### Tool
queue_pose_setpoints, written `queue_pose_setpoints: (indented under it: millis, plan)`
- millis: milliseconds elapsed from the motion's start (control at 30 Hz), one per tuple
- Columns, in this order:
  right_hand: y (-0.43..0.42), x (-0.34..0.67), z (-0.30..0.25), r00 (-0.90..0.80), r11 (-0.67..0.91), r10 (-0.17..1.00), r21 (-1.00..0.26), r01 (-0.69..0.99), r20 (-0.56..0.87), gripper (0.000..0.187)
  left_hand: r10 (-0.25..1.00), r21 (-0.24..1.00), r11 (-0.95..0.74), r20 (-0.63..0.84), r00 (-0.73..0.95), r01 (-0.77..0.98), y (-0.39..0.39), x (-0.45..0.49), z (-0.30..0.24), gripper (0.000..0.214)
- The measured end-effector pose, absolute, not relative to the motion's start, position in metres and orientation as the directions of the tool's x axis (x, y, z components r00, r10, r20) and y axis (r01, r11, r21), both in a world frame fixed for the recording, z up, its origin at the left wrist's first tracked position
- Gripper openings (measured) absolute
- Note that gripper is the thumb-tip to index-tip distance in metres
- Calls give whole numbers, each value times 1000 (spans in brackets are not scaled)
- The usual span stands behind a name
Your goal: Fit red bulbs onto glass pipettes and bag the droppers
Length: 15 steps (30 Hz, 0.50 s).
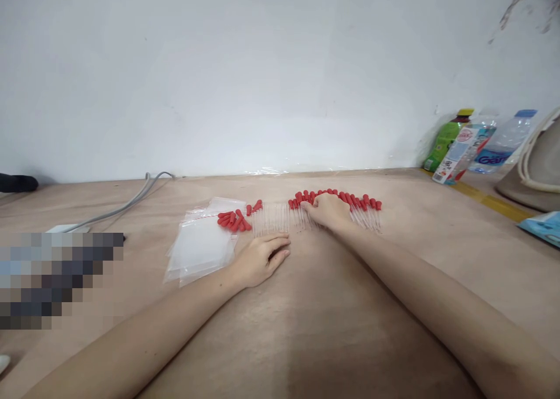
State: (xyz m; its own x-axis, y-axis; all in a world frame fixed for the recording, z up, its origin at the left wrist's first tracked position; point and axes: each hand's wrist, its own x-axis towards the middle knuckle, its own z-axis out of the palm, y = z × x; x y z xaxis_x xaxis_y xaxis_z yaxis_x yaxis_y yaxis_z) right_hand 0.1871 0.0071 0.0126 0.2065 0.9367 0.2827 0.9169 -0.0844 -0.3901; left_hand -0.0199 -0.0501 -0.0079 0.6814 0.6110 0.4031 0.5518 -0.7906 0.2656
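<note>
My left hand (263, 259) lies on the table with its fingers stretched out, just in front of a row of bare clear glass tubes (275, 215). Over the row of droppers with red rubber bulbs (361, 203), my right hand (327, 211) has its fingers bent and drawn together; what they grip, if anything, is hidden behind them. These droppers lie side by side, bulbs toward the wall. A small heap of loose red rubber bulbs (231, 220) rests on the clear zip bags (201, 247) left of the tubes.
Drink bottles (494, 148) and a carton (464, 154) stand at the back right near a bucket (534, 165). A blue packet (542, 227) lies at the right edge. A grey cable (122, 203) runs along the left, beside a blurred-out area. The wall (262, 84) closes the back.
</note>
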Motion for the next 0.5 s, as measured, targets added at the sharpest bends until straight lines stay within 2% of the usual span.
queue_pose_setpoints:
  millis: [100,200,300,500]
  plan:
    - [-4,177,15,135,-36,931,-284,958,338,41,615,263,-788,381,690,557,-49,-20,-8,31]
    - [-14,159,18,36,50,939,-241,969,342,33,609,250,-792,380,696,556,-49,-20,-8,32]
    - [-17,140,20,-8,58,972,-207,977,234,28,595,215,-797,433,677,564,-49,-20,-8,29]
    - [-8,123,27,33,-20,997,-201,979,63,32,610,177,-763,515,602,622,-50,-20,-7,22]
